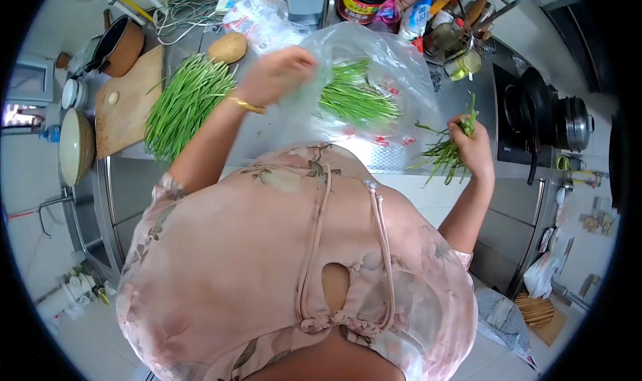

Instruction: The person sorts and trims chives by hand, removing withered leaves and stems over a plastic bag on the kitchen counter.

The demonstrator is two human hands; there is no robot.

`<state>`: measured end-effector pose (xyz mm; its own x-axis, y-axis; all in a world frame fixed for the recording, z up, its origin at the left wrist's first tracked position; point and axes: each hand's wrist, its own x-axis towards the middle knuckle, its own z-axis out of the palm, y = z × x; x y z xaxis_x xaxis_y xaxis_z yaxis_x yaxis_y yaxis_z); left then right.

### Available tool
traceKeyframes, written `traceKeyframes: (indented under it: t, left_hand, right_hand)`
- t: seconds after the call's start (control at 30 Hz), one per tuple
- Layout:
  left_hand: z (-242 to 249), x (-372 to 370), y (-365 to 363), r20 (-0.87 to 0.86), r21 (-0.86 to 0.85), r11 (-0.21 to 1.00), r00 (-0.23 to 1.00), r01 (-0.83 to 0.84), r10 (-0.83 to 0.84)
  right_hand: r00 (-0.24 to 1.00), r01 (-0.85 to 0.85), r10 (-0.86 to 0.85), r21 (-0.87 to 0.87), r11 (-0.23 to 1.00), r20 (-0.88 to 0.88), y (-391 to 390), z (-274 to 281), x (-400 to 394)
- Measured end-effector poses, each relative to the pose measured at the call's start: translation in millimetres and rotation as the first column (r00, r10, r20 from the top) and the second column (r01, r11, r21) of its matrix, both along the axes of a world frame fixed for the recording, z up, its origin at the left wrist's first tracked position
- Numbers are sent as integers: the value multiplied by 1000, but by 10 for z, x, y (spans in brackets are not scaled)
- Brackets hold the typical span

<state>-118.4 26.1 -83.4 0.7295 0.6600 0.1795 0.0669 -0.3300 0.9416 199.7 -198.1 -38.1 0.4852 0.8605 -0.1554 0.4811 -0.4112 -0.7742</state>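
My right hand (475, 146) is closed round a small bunch of limp greens (445, 152), held past the counter's front edge on the right. My left hand (275, 79) is raised over the counter, its fingers curled and smeared by motion, so I cannot make out whether it holds anything. Below and right of it lies a clear plastic bag (414, 67) with long green chives (358, 97) in or on it. A larger pile of chives (190, 100) lies beside my left forearm. Behind that pile is a brown potato-like vegetable (227, 47).
A wooden cutting board (127, 107) with a small pale item lies left, near a brown pot (119, 45) and a large bowl (76, 147). Bottles and packets (445, 33) stand at the back. The stove (508, 113) on the right holds black pans (535, 100).
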Motion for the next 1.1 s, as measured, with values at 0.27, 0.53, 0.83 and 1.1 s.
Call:
traceKeyframes:
  t: [0.27,0.53,0.83,1.1]
  left_hand:
    - [-1314,1540,-499,-612,565,608,778,557,-144]
    - [-1426,1569,-864,-689,522,702,725,485,11]
    - [-1007,1391,-503,-676,330,822,724,465,-138]
    - [-9,950,275,-236,-169,954,930,247,-282]
  right_hand:
    - [997,13,-10,46,999,-80,-362,-278,-31]
    - [985,100,-101,-13,995,-143,-613,-387,25]
    - [985,8,3,63,998,-172,-350,-240,59]
    - [985,-117,130,117,986,-110,-17,-44,10]
